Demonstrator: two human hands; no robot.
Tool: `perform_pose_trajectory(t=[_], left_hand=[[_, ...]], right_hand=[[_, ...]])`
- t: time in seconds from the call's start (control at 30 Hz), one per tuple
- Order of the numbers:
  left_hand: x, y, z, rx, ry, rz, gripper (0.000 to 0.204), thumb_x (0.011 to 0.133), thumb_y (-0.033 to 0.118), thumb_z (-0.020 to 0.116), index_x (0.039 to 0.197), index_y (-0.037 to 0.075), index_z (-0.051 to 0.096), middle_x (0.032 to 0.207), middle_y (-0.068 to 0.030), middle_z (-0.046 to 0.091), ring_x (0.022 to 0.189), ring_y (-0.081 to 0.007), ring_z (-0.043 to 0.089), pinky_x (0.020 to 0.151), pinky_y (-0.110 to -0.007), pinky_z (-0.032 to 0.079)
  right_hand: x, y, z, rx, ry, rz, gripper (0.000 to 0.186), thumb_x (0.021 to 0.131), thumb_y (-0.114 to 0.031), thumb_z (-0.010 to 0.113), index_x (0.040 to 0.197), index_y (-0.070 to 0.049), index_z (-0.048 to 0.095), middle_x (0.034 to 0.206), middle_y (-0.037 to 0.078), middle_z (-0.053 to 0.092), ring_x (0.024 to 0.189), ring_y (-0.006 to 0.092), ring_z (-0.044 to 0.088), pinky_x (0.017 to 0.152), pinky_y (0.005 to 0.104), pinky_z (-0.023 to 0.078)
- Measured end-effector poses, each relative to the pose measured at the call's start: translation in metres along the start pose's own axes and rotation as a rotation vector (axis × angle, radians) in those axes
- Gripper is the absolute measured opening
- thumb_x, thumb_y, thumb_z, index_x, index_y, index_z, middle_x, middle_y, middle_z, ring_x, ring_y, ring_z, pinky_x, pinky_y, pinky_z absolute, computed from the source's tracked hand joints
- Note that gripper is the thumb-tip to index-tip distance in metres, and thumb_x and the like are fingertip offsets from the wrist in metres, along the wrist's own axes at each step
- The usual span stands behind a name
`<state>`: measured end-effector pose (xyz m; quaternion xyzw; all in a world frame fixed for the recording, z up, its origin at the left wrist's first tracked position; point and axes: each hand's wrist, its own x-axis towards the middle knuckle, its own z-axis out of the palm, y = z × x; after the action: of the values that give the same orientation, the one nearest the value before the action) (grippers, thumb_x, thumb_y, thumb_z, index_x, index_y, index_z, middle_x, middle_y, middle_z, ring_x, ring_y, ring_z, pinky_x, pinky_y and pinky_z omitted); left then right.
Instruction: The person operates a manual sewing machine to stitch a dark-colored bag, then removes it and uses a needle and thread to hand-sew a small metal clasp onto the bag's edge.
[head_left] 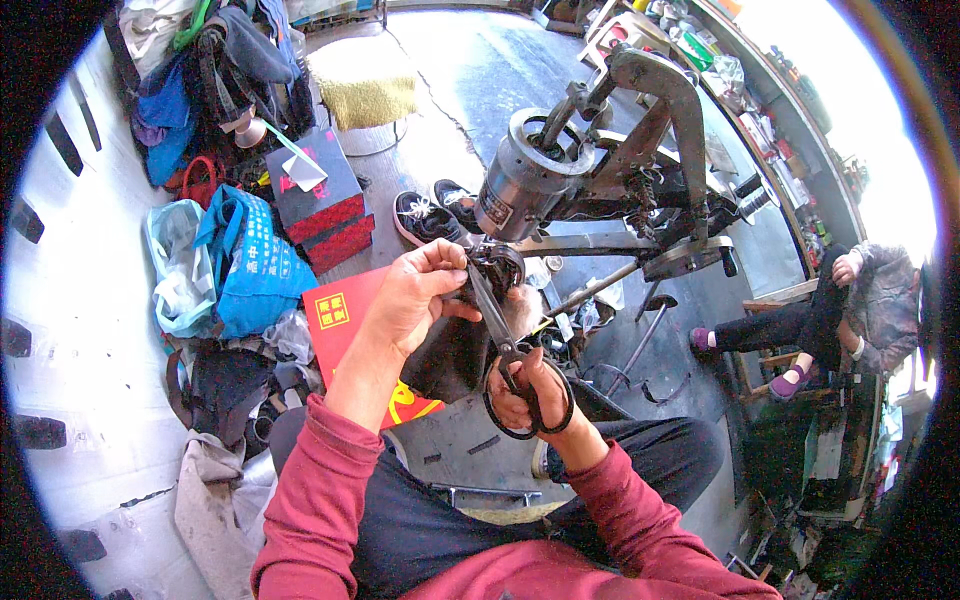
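My right hand (545,395) grips a pair of scissors (486,305), its fingers through the black loop handles. The blades point up and away from me, toward the machine's head. Beside the blade tips, my left hand (420,290) has thumb and forefinger pinched together; what they hold is too small to make out. Just beyond both hands stands a metal stitching machine (535,185) with a thick cylindrical head. A dark brown item (445,355), perhaps a boot or piece of leather, hangs below the scissors, partly hidden by my hands.
A red bag (345,305) stands left of my hands, with a blue bag (245,262) and stacked shoe boxes (320,185) past it. Black sneakers (425,215) sit behind the machine. Another person (880,310) sits at the right. Crowded shelves (775,135) line the far right.
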<state>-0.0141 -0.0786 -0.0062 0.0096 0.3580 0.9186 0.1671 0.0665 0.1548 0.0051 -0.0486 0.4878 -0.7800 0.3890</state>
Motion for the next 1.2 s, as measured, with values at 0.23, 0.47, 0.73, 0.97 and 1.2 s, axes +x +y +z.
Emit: perform_pose_trajectory(t=[0.23, 0.47, 0.73, 0.97, 1.2], left_hand=[[0.001, 0.001, 0.002, 0.076, 0.020, 0.016, 0.010, 0.095, 0.000, 0.061, 0.093, 0.009, 0.058, 0.092, -0.0020, 0.065, 0.084, -0.0184, 0.069, 0.073, -0.042, 0.064], [-0.004, 0.004, 0.017, 0.282, 0.145, 0.123, 0.015, 0.094, -0.005, 0.058, 0.092, 0.010, 0.058, 0.086, 0.0036, 0.059, 0.077, -0.0080, 0.060, 0.065, -0.026, 0.057], [-0.007, 0.002, 0.026, 0.646, 0.358, 0.282, 0.010, 0.092, -0.001, 0.063, 0.092, 0.008, 0.059, 0.085, 0.0072, 0.054, 0.077, -0.0020, 0.048, 0.071, -0.020, 0.040], [-0.002, -0.008, 0.022, 0.759, 0.501, 0.354, 0.008, 0.093, -0.003, 0.063, 0.097, 0.003, 0.065, 0.091, 0.0019, 0.064, 0.083, -0.0060, 0.058, 0.076, -0.023, 0.048], [-0.005, -0.013, 0.028, 0.514, 0.467, 0.301, 0.010, 0.094, 0.001, 0.063, 0.102, 0.006, 0.063, 0.096, 0.0021, 0.062, 0.088, -0.0065, 0.058, 0.080, -0.022, 0.047]], right_hand=[[-0.005, -0.008, 0.003, -0.182, 0.032, -0.069, 0.065, 0.105, -0.065, 0.043, 0.097, -0.004, 0.062, 0.060, -0.003, 0.045, 0.048, 0.0090, 0.038, 0.046, 0.0277, 0.029], [-0.017, -0.009, -0.008, -0.686, 0.315, -0.294, 0.040, 0.096, -0.042, 0.073, 0.093, -0.003, 0.063, 0.066, -0.002, 0.054, 0.058, 0.0064, 0.049, 0.054, 0.0228, 0.038], [0.007, 0.003, -0.038, -0.956, 0.663, -0.620, 0.024, 0.093, -0.004, 0.073, 0.111, -0.003, 0.057, 0.113, 0.009, 0.067, 0.093, 0.0110, 0.060, 0.083, 0.0269, 0.049], [0.066, 0.008, -0.026, -0.952, 0.595, -0.826, 0.039, 0.089, 0.003, 0.072, 0.120, -0.006, 0.051, 0.142, 0.016, 0.060, 0.118, 0.0256, 0.063, 0.102, 0.0382, 0.048], [0.087, 0.016, -0.005, -0.894, 0.627, -0.761, 0.050, 0.081, 0.000, 0.076, 0.125, -0.006, 0.053, 0.123, 0.019, 0.069, 0.108, 0.0367, 0.070, 0.091, 0.0401, 0.055]])
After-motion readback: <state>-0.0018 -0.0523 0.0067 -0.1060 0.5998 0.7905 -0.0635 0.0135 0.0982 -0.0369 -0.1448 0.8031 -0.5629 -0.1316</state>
